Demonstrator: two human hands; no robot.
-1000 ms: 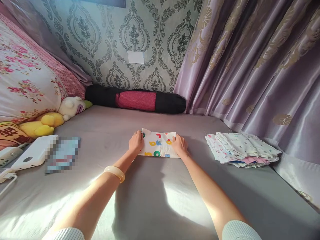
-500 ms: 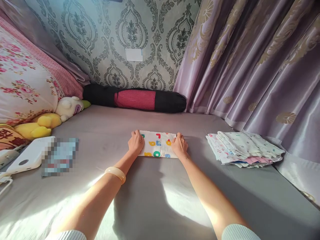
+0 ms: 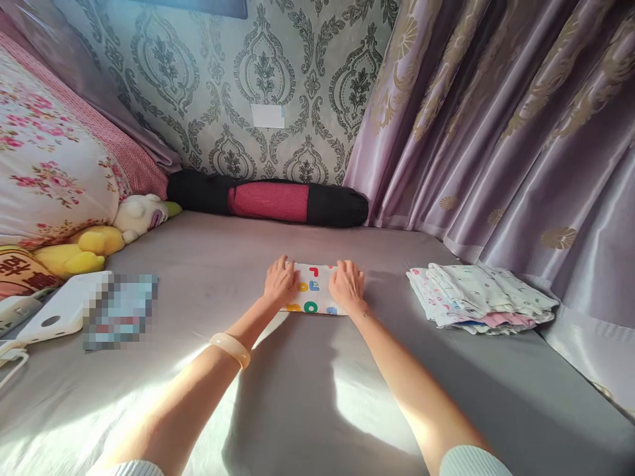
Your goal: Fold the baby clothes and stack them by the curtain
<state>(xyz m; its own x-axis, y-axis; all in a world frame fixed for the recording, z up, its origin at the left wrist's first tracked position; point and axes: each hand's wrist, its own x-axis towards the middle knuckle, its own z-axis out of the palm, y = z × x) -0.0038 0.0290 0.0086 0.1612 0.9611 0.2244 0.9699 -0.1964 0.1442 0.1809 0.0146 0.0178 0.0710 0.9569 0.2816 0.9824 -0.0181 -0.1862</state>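
A small folded cloth (image 3: 312, 289), white with bright letter prints, lies flat on the grey bed sheet (image 3: 292, 410) in front of me. My left hand (image 3: 281, 281) covers its left end, the fingers curled and closed on the fabric. Over the right end, my right hand (image 3: 346, 284) is closed on it too, knuckles up. Both thumbs and the cloth's side edges are mostly hidden. A pale bangle (image 3: 231, 349) circles my left wrist.
Folded printed cloths (image 3: 483, 297) are stacked at the right beside the purple curtain (image 3: 446, 132). A black and red roll bag (image 3: 268, 198) lies along the wall. Plush toys (image 3: 79, 251), a white device (image 3: 64, 307) and a blurred-out packet (image 3: 122, 311) are at left.
Both hands have moved inward over the folded cloth, closer together, and cover more of its ends. The view has tipped up slightly.
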